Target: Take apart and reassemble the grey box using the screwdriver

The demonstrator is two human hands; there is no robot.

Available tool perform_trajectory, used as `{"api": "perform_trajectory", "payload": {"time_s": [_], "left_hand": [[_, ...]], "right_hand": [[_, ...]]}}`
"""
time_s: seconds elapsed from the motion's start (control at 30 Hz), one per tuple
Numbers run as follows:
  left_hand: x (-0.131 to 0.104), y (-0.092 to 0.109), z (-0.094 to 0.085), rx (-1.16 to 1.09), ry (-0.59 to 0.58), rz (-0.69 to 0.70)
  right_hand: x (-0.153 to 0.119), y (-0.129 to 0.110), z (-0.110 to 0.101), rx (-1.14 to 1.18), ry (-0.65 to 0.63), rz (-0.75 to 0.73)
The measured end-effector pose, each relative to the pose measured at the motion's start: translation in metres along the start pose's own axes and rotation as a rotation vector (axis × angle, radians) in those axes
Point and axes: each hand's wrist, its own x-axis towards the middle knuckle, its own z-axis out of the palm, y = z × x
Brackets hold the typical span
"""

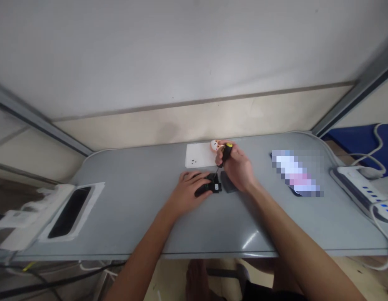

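My right hand (238, 165) is closed around a screwdriver (226, 154) with a black and yellow handle. Its thin shaft slants down to a small black device (216, 187), and I cannot tell whether the tip sits in a screw. Lying over the device, my left hand (192, 188) grips it against the grey table. A dark grey flat piece (227, 182) rests just right of the device, partly under my right hand. Behind both hands lies a white sheet (198, 154) with several tiny dark bits (193, 161) on it. An orange and white cartoon figure (215, 145) is partly hidden by my right hand.
A phone (295, 173) with a blurred-out screen lies to the right, near a white power strip (363, 192) with cables. On the left, a dark phone (70, 212) rests on white paper beside another power strip (34, 217). A wall panel (181, 121) borders the table (134, 200).
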Motion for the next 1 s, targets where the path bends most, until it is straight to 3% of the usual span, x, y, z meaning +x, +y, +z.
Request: {"api": "perform_trajectory", "payload": {"time_s": [0.13, 1.0], "left_hand": [[0.0003, -0.0002, -0.0002, 0.001, -0.009, 0.002], [0.0, 0.0029, -0.0043, -0.035, -0.014, -0.046]], "right_hand": [[-0.0021, -0.0013, 0.0043, 0.054, 0.042, -0.018], [-0.0012, 0.0019, 0.0105, 0.049, 0.022, -0.034]]}}
